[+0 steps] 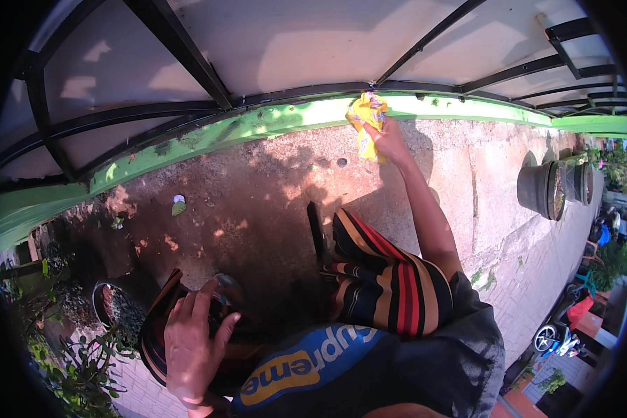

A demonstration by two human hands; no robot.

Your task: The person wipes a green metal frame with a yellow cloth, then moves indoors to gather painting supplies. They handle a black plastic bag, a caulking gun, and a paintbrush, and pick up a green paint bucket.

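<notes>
Out in front, my right hand [391, 139] is closed around a crumpled yellow cloth [366, 115] with purplish marks. The cloth is against the bright green ledge [279, 117], just under the lower bar of a black metal frame [212, 76] with pale panels. My left hand [191, 343] lies on my left knee, over striped trousers [404, 292], its fingers stretched out and the thumb apart. Nothing shows in that hand.
Rough concrete ground [285, 167] runs along the ledge, with a small leaf [179, 208] on it. Dark plant pots [540, 188] stand at the right. A pot [111, 303] and leafy plants [63, 355] are at the lower left. A parked motorbike [557, 334] is far right.
</notes>
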